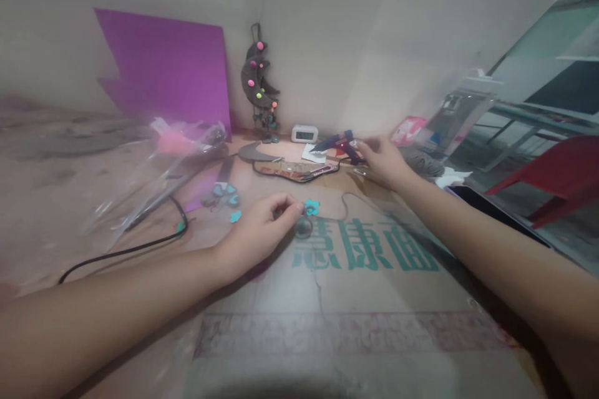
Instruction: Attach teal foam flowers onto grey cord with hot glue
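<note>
My left hand [259, 224] is closed in a pinch at the middle of the work surface. At its fingertips is a small teal flower-shaped piece [312, 207], with a dark round piece [303, 227] just below, attached to a thin grey cord. Farther back on the right, the fingers of my right hand [381, 159] are closed at the back of a blue hot glue gun [331, 143], which shows a small red light. Its nozzle points left over a white paper scrap [314, 154]. Several teal pieces [227, 193] and one loose teal flower [235, 217] lie left of my left hand.
A grey crescent [256, 151] and a small white digital clock [304, 133] stand near the wall. Crescents with pompoms [257, 78] hang behind. Purple sheets [173, 68] lean left, above clear plastic wrapping [154, 168]. A black cable [121, 254] crosses the left; a phone-like dark slab [496, 212] lies right.
</note>
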